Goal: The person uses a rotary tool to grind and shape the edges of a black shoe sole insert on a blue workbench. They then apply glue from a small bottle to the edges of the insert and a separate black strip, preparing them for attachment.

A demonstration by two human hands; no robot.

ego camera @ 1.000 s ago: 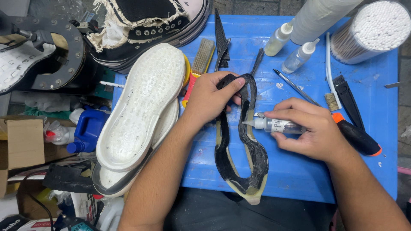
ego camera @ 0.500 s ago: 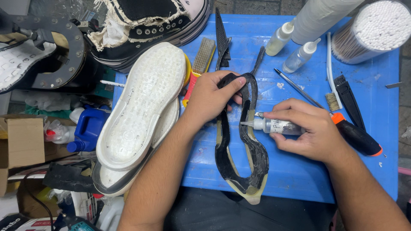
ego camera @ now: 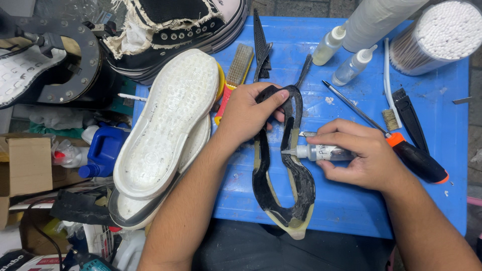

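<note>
1. Black rubber rand [ego camera: 281, 185] lies flat on the blue counter [ego camera: 442, 165], its toe end overhanging the near edge.
2. Risk, as a judgement: the glue could smear or bead unevenly if the rand shifts, since only its top end is pinned.
3. Left hand [ego camera: 248, 113] presses down there, fingers curled over the strip and closed on it.
4. Right hand [ego camera: 359, 155] grips a small glue bottle [ego camera: 314, 152] sideways, nozzle touching the rand's inner edge.
5. Two white soles [ego camera: 165, 135] lie stacked just left.
</note>
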